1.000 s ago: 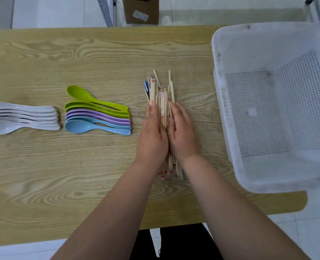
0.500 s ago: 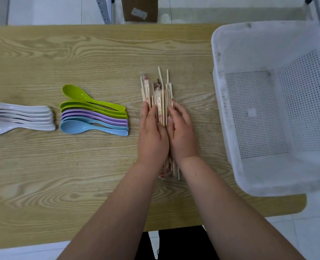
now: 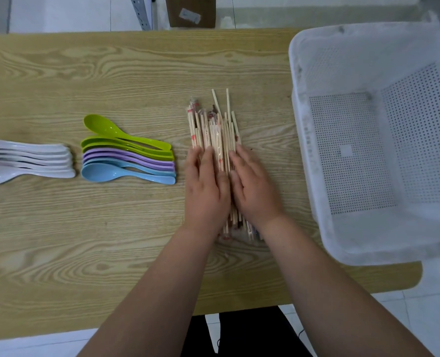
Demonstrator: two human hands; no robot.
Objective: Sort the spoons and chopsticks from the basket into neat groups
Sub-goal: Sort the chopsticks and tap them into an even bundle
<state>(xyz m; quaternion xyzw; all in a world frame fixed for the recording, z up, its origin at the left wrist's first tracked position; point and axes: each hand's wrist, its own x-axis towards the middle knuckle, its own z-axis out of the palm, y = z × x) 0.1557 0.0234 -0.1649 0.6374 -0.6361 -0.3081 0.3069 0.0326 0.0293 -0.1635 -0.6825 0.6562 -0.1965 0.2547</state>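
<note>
Squaring up was the step in hand, Jo: the left hand and the right hand lay flat, fingers straight, pressed in on either flank of the bundle of pale wooden chopsticks near the middle of the light wooden desk.

Nothing pinched, Sam, agreed. How many sticks?

Too many and too overlapped to count, Jo. Some were bare, some in clear wrappers with red print. The far tips were ragged, two poking out past the rest.

Spoons, then. The nested coloured plastic spoons sat left of the bundle, apart from it. I made it six: two green, two purple, two blue. The stacked white plastic spoons at the left edge showed five handle ends, bowls partly cut off.

The white perforated plastic basket at the right edge showed nothing inside, so I judged the sorting nearly done. The next move wanted a gentle tap on those far tips to level them, or the pile might fan out.
</note>
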